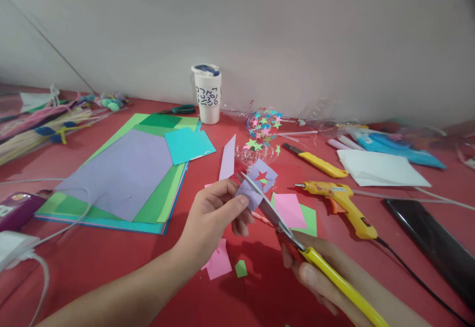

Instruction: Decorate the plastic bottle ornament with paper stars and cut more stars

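Note:
My left hand (213, 218) pinches a small lilac paper piece (256, 188) between thumb and fingers, above the red table (92, 257). My right hand (319, 272) grips yellow-handled scissors (282, 223), whose blades lie against the lilac piece. A red star and a green star show through or on the paper. Pink and green paper sheets (293, 210) lie just under the blades, and small pink and green scraps (222, 265) lie below my left hand.
A stack of coloured paper sheets (126, 178) lies left, with a lilac strip (227, 158) beside it. A yellow glue gun (343, 201), yellow utility knife (315, 161), white cup (207, 93), bowl of paper stars (261, 134), white paper (378, 167) and black phone (434, 243) surround.

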Motion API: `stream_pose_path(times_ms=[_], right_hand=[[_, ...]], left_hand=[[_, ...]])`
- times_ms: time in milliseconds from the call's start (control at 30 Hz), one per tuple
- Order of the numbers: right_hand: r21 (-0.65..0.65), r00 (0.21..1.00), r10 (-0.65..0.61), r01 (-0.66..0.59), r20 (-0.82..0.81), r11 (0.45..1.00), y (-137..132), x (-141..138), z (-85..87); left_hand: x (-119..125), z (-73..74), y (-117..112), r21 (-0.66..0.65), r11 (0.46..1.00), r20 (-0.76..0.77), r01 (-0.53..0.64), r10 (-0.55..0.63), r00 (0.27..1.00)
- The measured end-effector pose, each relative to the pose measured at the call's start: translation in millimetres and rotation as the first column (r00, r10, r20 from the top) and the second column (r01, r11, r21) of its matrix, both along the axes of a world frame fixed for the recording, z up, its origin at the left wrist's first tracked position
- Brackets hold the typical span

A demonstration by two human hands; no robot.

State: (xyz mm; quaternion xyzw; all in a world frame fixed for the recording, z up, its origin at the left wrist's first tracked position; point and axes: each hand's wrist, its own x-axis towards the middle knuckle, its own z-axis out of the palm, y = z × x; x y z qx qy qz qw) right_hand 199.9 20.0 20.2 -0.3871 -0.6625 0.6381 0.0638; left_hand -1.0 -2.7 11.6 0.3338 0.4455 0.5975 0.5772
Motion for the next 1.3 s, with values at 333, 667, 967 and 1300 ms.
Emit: stream_pose_path(times_ms=[333,667,967,1300], right_hand=[[0.029,0.999,0.013,-0.014,0.052,0.999,-1.2,2.3,0.5],[0.004,0.999,0.028,-0.028,0.026,1.000,-0.1,1.6,2.2],[0.169,0.996,-0.035,0.019,0.087,0.985,-1.3,1.2,3.7],[0.022,0.990,-0.078,0.076,0.120,0.997,-6.9,2.3,7.4]], left_hand=[[5.7,0.6,-2.9,-0.025,0.999,-0.027,0.039,-0.039,0.999],[2.7,2.8,-1.9,-0.044,0.999,-0.056,0.024,-0.027,0.998],[3.9,0.4,-1.8,-0.064,0.997,-0.019,0.040,-0.041,0.999],[2.8,-0.8,-2.9,-0.066,0.997,-0.057,0.026,-0.029,0.998]])
